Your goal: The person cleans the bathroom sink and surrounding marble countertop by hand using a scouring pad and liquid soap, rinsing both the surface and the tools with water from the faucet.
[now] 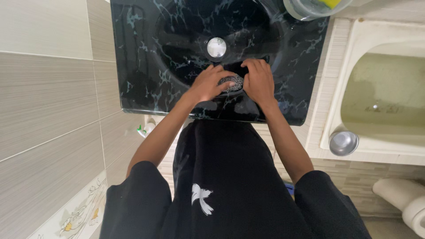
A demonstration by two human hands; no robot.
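A black marble-patterned sink (146, 57) fills the top of the view, with a round chrome drain (216, 47) in its basin. A grey metal scouring pad (233, 82) lies on the sink's near rim. My left hand (208, 83) rests on the pad's left side with fingers curled over it. My right hand (258, 81) presses against the pad's right side, fingers pointing away from me. Both hands touch the pad, which is partly hidden beneath them.
A clear plastic container (310, 9) stands at the sink's far right corner. To the right is a white bathtub (385, 97) with a small steel bowl (343, 142) on its edge. Beige tiled wall (44, 102) at left; a white toilet (405, 199) at bottom right.
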